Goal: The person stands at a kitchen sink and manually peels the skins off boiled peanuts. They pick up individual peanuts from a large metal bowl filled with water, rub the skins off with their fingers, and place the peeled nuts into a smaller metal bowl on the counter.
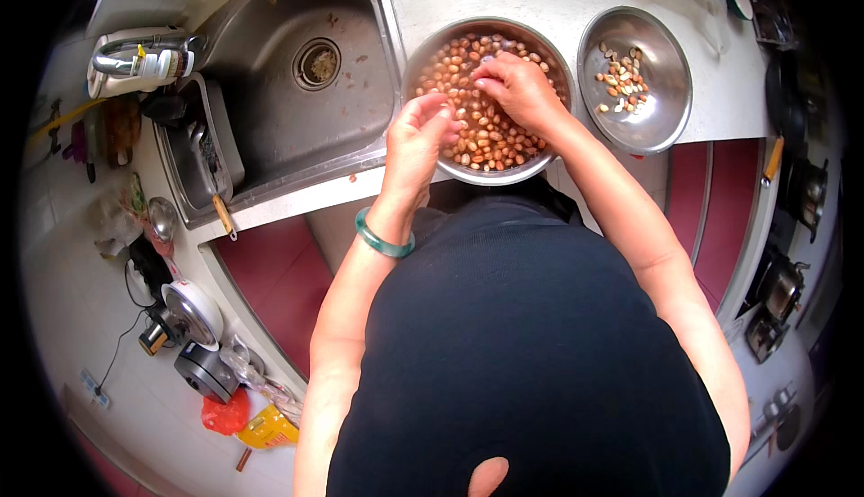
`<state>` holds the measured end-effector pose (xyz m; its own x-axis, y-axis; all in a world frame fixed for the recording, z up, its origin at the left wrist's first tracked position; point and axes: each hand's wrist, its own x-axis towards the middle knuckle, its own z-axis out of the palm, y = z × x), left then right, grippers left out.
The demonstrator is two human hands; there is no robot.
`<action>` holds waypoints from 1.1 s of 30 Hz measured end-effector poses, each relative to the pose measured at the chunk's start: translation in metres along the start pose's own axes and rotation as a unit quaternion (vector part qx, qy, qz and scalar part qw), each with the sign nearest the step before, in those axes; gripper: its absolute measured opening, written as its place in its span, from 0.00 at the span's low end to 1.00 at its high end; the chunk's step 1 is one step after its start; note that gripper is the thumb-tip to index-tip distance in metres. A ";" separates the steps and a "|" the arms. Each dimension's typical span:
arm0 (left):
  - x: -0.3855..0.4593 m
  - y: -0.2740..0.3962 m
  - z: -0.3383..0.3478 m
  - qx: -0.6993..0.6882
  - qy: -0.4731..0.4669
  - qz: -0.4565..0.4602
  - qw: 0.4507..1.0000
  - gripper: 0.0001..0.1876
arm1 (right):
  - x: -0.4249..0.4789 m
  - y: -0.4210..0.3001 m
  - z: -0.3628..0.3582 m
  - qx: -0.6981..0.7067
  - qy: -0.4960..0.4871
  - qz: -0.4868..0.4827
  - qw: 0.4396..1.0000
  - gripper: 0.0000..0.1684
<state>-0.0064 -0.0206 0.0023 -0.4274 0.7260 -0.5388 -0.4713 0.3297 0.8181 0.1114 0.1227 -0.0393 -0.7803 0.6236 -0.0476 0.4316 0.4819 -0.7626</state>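
Observation:
In front of me a round stainless steel bowl (pixel 496 177) holds many reddish-brown peanuts (pixel 489 136) in cloudy brownish water. My left hand (pixel 425 129) is over the bowl's left side, fingers curled towards the thumb; a green bangle (pixel 385 235) circles that wrist. Over the middle and right of the peanuts, my right hand (pixel 516 88) has thumb and fingertips drawn together. Whether either hand pinches a peanut is too small to tell. To the right, a second metal bowl (pixel 658 129) contains a small pile of peanuts (pixel 624 85), some pale and some brown.
A stainless steel sink (pixel 270 58) with bits in its drain (pixel 320 65) lies to the left. A metal tray (pixel 233 139) and a wooden-handled utensil (pixel 221 213) rest at its left side. Pots (pixel 806 190) stand far right. Red cabinet doors (pixel 277 281) are below the worktop.

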 end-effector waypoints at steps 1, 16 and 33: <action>0.001 0.000 0.000 0.001 0.002 0.000 1.000 0.14 | -0.004 -0.001 0.000 0.013 0.005 0.010 1.000 0.06; 0.004 0.008 -0.011 -0.028 0.036 0.028 0.999 0.13 | 0.003 -0.021 0.026 -0.059 -0.043 -0.012 0.997 0.06; -0.002 0.004 -0.030 -0.043 0.066 0.043 0.996 0.14 | 0.001 -0.022 0.044 0.208 -0.139 0.091 0.964 0.14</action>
<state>-0.0308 -0.0390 0.0008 -0.5642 0.6616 -0.4940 -0.4904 0.2128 0.8451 0.0811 0.0856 -0.0510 -0.8249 0.4569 -0.3329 0.3995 0.0546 -0.9151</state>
